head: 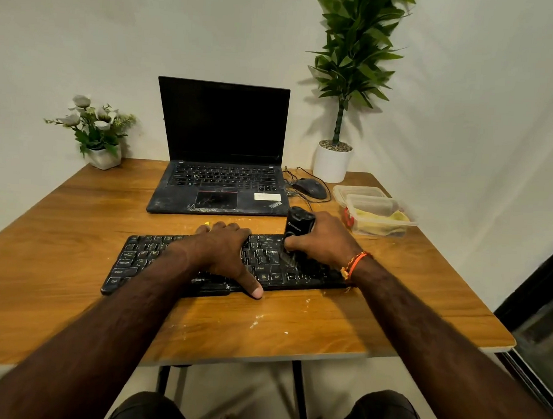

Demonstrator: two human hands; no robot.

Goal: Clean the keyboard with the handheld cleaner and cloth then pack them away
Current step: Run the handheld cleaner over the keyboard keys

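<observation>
Where walls meet, speckled wooden desk

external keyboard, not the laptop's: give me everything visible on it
The keyboard is black plastic, its keys flecked with pale dust. It lies flat on the wooden table, in front of the laptop. The left hand rests flat across its middle. The right hand grips the black handheld cleaner, nozzle down on its right-hand keys.
</observation>
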